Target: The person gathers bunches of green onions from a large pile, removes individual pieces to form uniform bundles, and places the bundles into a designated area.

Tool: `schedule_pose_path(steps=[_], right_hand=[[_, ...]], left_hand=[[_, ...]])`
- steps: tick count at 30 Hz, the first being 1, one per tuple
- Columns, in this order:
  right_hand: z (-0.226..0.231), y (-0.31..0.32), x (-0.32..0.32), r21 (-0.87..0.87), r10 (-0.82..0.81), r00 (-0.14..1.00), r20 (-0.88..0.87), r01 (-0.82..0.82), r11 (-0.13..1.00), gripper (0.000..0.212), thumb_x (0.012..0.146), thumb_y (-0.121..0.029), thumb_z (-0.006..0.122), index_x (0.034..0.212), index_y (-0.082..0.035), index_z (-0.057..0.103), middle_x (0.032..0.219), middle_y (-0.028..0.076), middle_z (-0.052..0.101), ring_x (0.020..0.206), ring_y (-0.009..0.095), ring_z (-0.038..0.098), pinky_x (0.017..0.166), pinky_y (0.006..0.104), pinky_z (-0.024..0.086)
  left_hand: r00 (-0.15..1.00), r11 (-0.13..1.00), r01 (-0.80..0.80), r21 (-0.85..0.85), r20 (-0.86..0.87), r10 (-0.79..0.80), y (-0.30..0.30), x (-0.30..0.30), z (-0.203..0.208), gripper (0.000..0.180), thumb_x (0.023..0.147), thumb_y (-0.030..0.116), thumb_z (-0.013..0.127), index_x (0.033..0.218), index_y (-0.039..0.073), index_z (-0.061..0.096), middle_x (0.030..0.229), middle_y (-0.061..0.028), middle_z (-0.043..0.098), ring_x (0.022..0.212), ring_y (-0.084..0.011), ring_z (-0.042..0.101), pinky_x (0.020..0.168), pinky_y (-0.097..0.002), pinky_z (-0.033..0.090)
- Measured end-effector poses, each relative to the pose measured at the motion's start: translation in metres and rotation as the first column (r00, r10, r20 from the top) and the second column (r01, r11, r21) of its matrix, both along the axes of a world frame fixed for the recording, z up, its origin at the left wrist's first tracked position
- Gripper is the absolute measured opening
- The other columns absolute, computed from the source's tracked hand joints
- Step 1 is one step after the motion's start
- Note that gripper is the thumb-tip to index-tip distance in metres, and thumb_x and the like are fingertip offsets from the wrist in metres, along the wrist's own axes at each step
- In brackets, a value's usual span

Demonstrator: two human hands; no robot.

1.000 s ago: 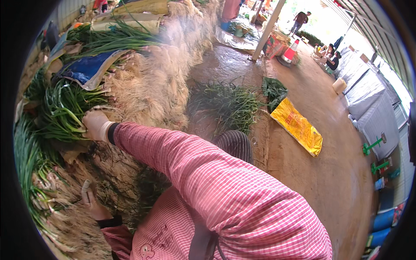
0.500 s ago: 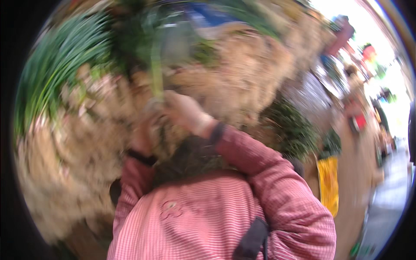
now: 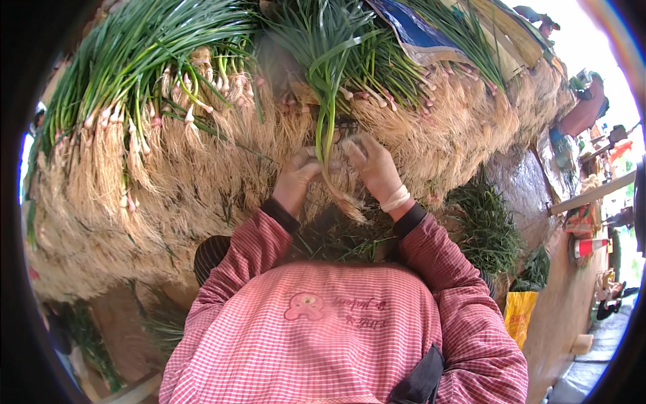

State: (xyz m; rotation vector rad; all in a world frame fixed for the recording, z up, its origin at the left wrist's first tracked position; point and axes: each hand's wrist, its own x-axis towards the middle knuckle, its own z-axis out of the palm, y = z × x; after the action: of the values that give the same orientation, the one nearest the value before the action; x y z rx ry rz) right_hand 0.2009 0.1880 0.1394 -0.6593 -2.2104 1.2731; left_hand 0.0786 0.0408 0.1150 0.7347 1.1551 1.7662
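Note:
My left hand (image 3: 296,176) is closed around the lower stem of a green garlic plant (image 3: 328,128). Its long leaves point away from me over the heap, and its pale roots (image 3: 350,210) hang toward my lap, between my hands. Just right of the stem is my right hand (image 3: 377,172), with bent fingers and a pale band at the wrist. Blur at those fingertips hides whether they pinch anything. Ahead of both hands spreads a large heap of green garlic (image 3: 111,128), with pinkish bulbs and tangled straw-coloured roots.
Loose green leaves (image 3: 488,225) are piled to my right, beside a yellow bag (image 3: 519,316). A blue and white sheet (image 3: 420,30) lies over the far part of the heap. Farther right are a wooden beam (image 3: 592,193) and a red and white cone (image 3: 591,247).
The picture was smeared and is now sharper. My hands, close together at the stem before, are now farther apart. The garlic roots now show between them.

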Motion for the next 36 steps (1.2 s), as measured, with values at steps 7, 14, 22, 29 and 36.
schedule_pose_path(steps=[7,14,22,29,36], right_hand=[[0.002,-0.001,-0.021,-0.009,0.157,0.987,-0.027,-0.158,0.987,0.036,0.091,-0.029,0.07,0.108,0.002,0.063,0.082,0.007,0.063,0.076,0.012,0.057,0.07,0.0284,0.048],[0.001,-0.013,-0.006,0.02,-0.037,0.997,0.072,0.035,0.999,0.029,0.093,-0.028,0.068,0.105,-0.003,0.064,0.092,0.003,0.068,0.079,0.011,0.061,0.072,0.03,0.051],[-0.019,-0.025,-0.018,-0.012,-0.039,0.989,-0.14,0.038,0.999,0.027,0.094,-0.028,0.064,0.096,-0.002,0.058,0.08,0.011,0.064,0.071,0.025,0.064,0.063,0.035,0.048],[-0.025,-0.038,-0.022,-0.698,-0.232,0.906,-0.354,-0.09,0.711,0.024,0.101,-0.024,0.054,0.096,-0.002,0.06,0.083,0.002,0.063,0.069,0.011,0.061,0.063,0.0261,0.049],[-0.026,-0.057,-0.017,-0.545,-0.176,0.897,-0.405,-0.083,0.834,0.029,0.103,-0.029,0.051,0.095,-0.002,0.059,0.085,0.005,0.065,0.073,0.014,0.063,0.071,0.0281,0.052]], left_hand=[[0.949,0.999,0.028,0.02,0.313,-0.032,-0.008,0.019,-0.013,0.028,0.097,0.016,0.052,0.12,-0.001,0.053,0.106,-0.0145,0.069,0.098,-0.0241,0.068,0.081,-0.0355,0.056],[0.975,0.997,-0.028,-0.077,0.217,0.044,-0.012,0.019,-0.013,0.025,0.095,0.009,0.061,0.117,0.0,0.053,0.092,-0.0112,0.068,0.079,-0.0173,0.068,0.059,-0.0256,0.054],[0.961,0.994,-0.094,0.049,0.265,0.078,-0.012,0.031,-0.013,0.016,0.096,0.01,0.061,0.107,0.001,0.054,0.088,-0.0093,0.067,0.068,-0.014,0.066,0.055,-0.0224,0.053],[0.924,0.996,-0.074,0.04,0.378,0.053,-0.018,0.033,-0.005,0.016,0.098,0.015,0.058,0.107,0.002,0.057,0.085,-0.0041,0.064,0.063,-0.0091,0.057,0.058,-0.0209,0.052],[0.764,0.99,-0.137,0.043,0.64,0.078,-0.026,0.013,-0.012,0.018,0.099,0.017,0.057,0.105,0.0,0.058,0.082,-0.0032,0.063,0.062,-0.008,0.057,0.056,-0.0203,0.053]])
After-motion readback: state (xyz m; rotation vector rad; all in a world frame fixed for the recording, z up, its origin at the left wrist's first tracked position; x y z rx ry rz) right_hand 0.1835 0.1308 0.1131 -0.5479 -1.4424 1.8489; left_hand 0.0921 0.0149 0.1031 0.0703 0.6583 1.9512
